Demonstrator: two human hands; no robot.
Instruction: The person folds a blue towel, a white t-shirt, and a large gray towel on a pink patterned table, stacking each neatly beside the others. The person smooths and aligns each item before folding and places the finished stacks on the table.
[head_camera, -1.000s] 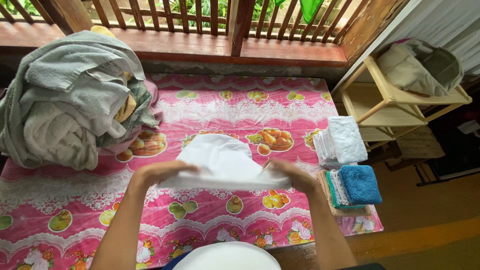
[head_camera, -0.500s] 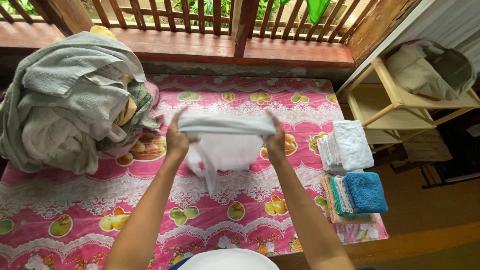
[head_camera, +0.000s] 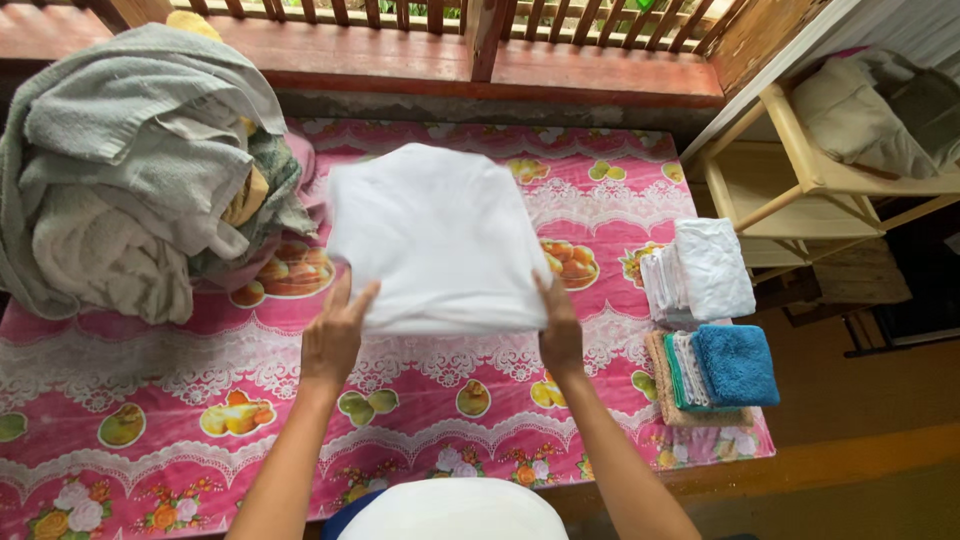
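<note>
Currently, status per item:
left hand (head_camera: 335, 335): grip closed on the near left corner of the white folded cloth (head_camera: 438, 238), thumb on top, fingers underneath.
right hand (head_camera: 560, 330): grip pinched on the near right corner of the same cloth, thumb visible along the edge.
white folded cloth: held flat and raised above the middle of the surface, far edge unsupported; not touching the pink fruit-print tablecloth (head_camera: 150, 400) as far as I can tell.
unfolded pile (head_camera: 130, 170): grey and cream towels heaped at the left end, just beside the cloth's left edge.
white stack (head_camera: 705, 270): folded, right end of the surface.
blue towel stack (head_camera: 730, 365): folded, nearer right corner, close to the surface edge.
wooden rack (head_camera: 800, 180): off to the right, bundled fabric on top.
risk 1: only the near corners are gripped, so the far layers could droop and the fold open.
risk 2: cloth's left edge could snag the pile if swung that way.
risk 3: the stacks sit near the edge; a nudge could tip them off.
</note>
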